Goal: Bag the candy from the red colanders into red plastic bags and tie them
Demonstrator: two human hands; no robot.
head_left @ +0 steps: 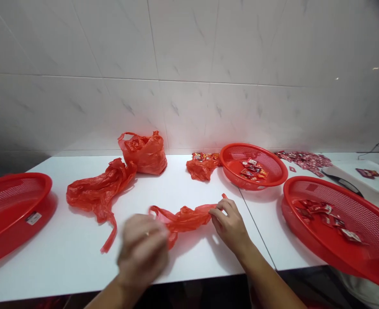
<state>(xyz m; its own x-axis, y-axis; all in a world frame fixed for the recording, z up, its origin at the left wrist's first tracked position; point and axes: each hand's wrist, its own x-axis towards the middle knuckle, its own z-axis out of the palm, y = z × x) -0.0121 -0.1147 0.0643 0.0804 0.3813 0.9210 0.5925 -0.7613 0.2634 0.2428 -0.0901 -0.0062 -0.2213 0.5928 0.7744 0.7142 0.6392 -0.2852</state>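
Red plastic carrier bag [189, 219], thin, wrinkled and bunched lengthwise with a loop at its left end, stretches over the white table [63, 262]. The right hand [230, 224] pinches its right end; motion blur hides whether the left hand [143, 249] grips it.

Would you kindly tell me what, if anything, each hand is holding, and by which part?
The right hand pinches a red bag near its right end. The left hand is blurred; whether it holds anything cannot be told.
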